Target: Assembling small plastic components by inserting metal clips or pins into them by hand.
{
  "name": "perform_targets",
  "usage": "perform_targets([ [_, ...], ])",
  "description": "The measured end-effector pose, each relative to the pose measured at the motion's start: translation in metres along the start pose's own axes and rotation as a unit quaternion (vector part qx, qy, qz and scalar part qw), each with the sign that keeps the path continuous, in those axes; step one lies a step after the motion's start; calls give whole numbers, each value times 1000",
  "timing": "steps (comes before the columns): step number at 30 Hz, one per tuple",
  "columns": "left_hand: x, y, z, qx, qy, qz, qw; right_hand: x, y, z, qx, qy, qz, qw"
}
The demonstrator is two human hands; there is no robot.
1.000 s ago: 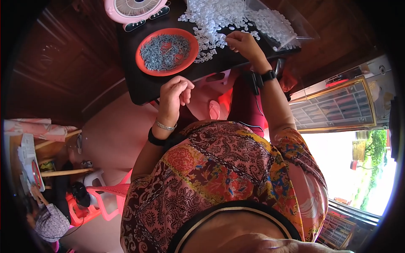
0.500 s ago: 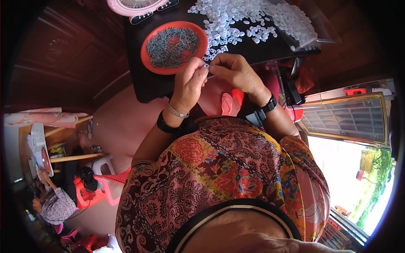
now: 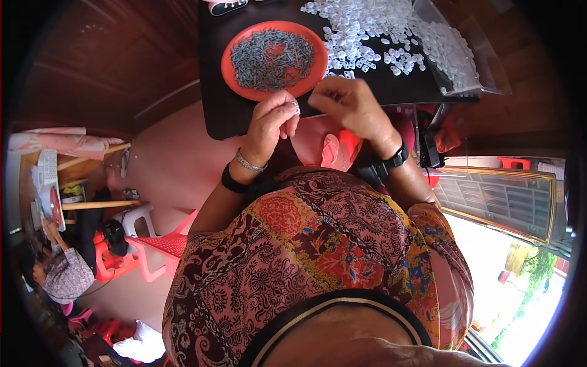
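A small white plastic piece (image 3: 296, 107), pale and hard to make out in detail, sits pinched at the fingertips of the left hand (image 3: 273, 121), held just above the near edge of the black table (image 3: 214, 92). The left hand is curled closed around it, thumb against forefinger. The right hand (image 3: 350, 107) is level with it and just to its right, fingers bent and pinched toward the same spot; whether it grips a thin metal part of its own I cannot tell, as the fingers hide it. The two hands nearly touch, so the white piece lies directly left of the right fingertips, and the gap between them runs side to side across the view.

Just beyond the left hand, on the table, stands a round orange plastic dish (image 3: 241, 85) heaped with thin grey metal springs or clips (image 3: 269, 58). Beyond the right hand lies a loose spread of small white plastic pieces (image 3: 361, 33), nearer to that hand than to the left. A clear plastic bag (image 3: 455, 55) holding more of them lies farther right.
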State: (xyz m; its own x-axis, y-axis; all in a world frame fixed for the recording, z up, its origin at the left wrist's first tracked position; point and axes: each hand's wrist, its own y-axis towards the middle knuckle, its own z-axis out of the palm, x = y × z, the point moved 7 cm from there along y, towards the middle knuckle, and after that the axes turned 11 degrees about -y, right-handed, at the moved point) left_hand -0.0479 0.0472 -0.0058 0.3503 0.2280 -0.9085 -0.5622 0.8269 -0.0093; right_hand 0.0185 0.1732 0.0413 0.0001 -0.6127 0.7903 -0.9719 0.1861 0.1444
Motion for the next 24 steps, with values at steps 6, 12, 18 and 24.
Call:
perform_targets([
  [6,-12,-4,-16,-57,49,19,997,6,51,-2,-36,-240,-104,965],
  [12,-11,-7,-21,-63,12,24,998,6,69,28,-35,-409,-174,895],
  [18,-8,-6,-22,-43,1,43,998,-1,74,26,-63,-438,-150,884],
  [24,-9,-6,-19,-35,3,50,998,-1,69,11,-57,-276,-87,955],
])
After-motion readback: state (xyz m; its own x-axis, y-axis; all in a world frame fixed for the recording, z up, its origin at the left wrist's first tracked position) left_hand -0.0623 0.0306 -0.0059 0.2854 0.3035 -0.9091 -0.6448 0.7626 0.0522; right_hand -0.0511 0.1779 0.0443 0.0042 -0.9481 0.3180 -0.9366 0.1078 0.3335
